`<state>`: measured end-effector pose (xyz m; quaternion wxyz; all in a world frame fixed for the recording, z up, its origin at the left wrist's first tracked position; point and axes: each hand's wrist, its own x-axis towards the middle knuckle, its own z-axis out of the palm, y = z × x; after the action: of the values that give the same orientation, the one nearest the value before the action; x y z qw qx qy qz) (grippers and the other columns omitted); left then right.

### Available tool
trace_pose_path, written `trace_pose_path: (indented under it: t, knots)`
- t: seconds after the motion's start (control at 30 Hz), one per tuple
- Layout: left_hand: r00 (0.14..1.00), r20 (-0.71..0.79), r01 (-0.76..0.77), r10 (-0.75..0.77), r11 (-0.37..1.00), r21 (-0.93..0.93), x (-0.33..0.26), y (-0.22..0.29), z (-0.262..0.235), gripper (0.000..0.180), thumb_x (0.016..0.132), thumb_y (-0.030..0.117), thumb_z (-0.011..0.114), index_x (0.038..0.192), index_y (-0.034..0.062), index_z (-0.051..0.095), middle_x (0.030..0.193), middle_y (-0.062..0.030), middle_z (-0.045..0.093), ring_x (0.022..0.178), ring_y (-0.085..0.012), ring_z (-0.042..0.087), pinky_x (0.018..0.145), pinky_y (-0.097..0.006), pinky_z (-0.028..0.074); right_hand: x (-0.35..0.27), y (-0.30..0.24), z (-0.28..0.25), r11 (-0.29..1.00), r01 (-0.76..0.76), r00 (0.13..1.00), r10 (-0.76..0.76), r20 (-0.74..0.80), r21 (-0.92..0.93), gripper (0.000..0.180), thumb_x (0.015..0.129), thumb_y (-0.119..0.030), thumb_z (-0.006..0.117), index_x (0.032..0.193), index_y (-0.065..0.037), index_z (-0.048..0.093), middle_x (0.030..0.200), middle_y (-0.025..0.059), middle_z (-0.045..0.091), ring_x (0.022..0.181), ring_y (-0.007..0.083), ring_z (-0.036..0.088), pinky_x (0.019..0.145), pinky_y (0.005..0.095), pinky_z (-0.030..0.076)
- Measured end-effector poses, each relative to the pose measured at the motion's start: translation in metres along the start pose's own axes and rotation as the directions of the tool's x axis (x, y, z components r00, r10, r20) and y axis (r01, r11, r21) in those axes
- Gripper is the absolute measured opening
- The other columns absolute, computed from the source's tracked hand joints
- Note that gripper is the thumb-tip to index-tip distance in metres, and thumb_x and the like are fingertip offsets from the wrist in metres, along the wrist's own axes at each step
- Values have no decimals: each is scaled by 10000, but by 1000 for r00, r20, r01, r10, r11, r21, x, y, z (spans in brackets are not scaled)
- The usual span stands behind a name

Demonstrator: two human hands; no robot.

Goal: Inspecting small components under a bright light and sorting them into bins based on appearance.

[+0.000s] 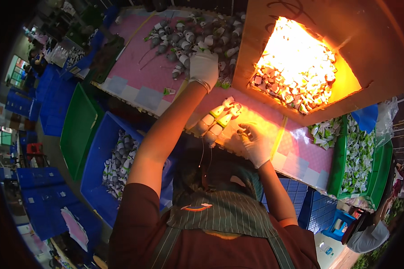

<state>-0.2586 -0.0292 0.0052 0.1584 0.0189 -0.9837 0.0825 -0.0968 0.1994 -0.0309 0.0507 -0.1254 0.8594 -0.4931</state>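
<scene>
On the pink work surface lies a heap of small grey-and-white toys (184, 41) with thin string tails and green-and-white tags. My left hand (204, 68), in a white glove, reaches into the near side of this heap; its fingertips are hidden among the toys. Two similar toys (214, 120) lie side by side near the front edge, strings hanging down over it. Just right of them is my gloved right hand (256, 142), its thumb and fingers curled together around something small and dark that I cannot make out.
A cardboard box (267, 96) with a brightly lit opening holds many small tags. Green-and-white tags fill a green tray (338, 172) at right, with a loose pile (324, 133) beside it. More toys lie in a blue bin (96, 179) at left, next to a green crate (78, 130).
</scene>
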Motion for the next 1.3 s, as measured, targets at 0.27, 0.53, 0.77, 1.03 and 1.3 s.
trace_pose_path:
  t: [0.27,0.53,0.77,1.03,1.3]
  knots:
    - [974,226,149,-21,811,-565,1,-40,-28,413,767,277,651,1100,42,586,893,-212,635,901,-356,628,779,-432,511,-3,-9,-5,994,-20,998,27,-65,106,159,840,-101,668,992,-58,673,902,74,677,723,143,593,671,281,488]
    - [860,462,508,214,-440,-741,-81,-52,-92,302,879,147,588,1148,15,556,962,-91,623,833,-185,619,773,-310,539,2,-18,-5,880,-107,993,74,88,464,370,916,-265,627,1182,-10,593,1027,69,649,816,121,588,742,254,474]
    - [707,585,593,396,-783,-186,-164,21,-122,398,936,233,535,1244,-3,450,924,-145,590,808,-300,601,753,-397,504,12,-37,5,527,-132,989,19,143,840,572,943,-400,532,1347,-5,440,1083,85,601,815,129,572,717,259,456]
    - [580,517,803,630,-548,-233,-196,28,-99,444,911,375,617,1200,52,524,952,-28,570,810,-146,593,695,-281,473,10,-37,-4,497,-162,984,147,101,853,458,928,-143,563,1343,0,435,1187,98,576,1035,154,563,871,301,483]
    - [594,619,801,513,-309,-513,-194,23,-101,413,889,366,655,1133,48,554,883,-17,576,687,-70,546,602,-214,451,9,-31,-15,261,-310,947,163,275,914,415,860,-156,657,1204,29,514,1102,133,602,975,257,616,873,391,512]
